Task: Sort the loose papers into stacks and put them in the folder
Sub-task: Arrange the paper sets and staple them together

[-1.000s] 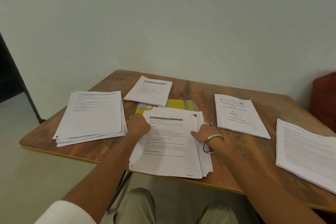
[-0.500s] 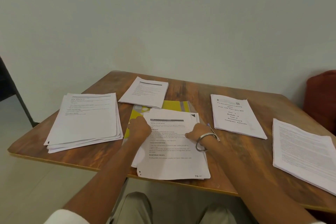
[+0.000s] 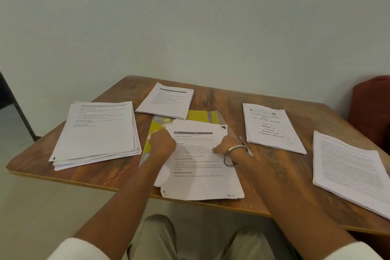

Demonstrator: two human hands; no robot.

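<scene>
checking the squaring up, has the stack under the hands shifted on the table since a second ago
Yes. The centre stack has slid toward the person: its near edge now overhangs the table front edge, and more of the yellow folder shows beyond it.

folder point(image 3: 200, 115) mostly hidden under papers point(image 3: 202, 181).

Bare table point(image 3: 213, 99) lay open to you between the centre stack point(image 3: 200, 164) and the booklet point(image 3: 272, 129); paper piles point(image 3: 97, 133) blocked both flanks.
</scene>
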